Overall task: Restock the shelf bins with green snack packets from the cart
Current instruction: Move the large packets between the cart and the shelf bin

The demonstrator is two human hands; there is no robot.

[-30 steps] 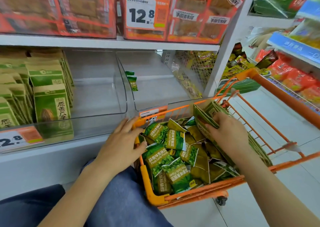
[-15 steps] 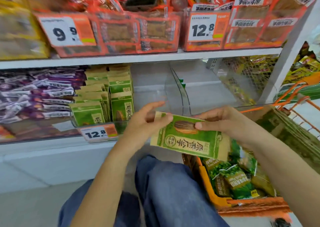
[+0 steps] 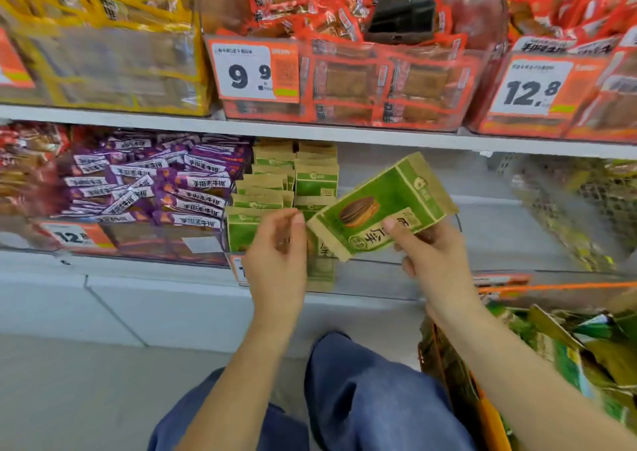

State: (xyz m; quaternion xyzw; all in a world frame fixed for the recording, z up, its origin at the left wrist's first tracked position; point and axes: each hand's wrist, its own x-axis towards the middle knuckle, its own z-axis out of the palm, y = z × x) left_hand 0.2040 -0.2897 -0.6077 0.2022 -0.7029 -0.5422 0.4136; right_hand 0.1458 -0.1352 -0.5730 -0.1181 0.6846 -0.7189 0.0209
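My right hand (image 3: 434,254) grips a green and tan snack packet (image 3: 379,206) with a sunflower seed picture, tilted up to the right in front of the clear shelf bin (image 3: 499,244). My left hand (image 3: 275,254) hovers just left of the packet's lower end, fingers loosely curled, its fingertips near the packet's corner and holding nothing. Behind it, rows of the same green packets (image 3: 275,188) stand upright in the bin's left part. The orange cart (image 3: 489,412) with more green packets (image 3: 568,347) sits at the lower right.
Purple snack packs (image 3: 155,182) fill the bin to the left. Red and yellow packs crowd the upper shelf behind price tags (image 3: 255,71). The right part of the clear bin holds nothing visible. My knees in blue jeans (image 3: 372,392) are below.
My right hand lifted a green packet out of the cart and raised it toward the bin, tilting it. My left hand left the cart rim, touched the packet, then let go. The view swung left.
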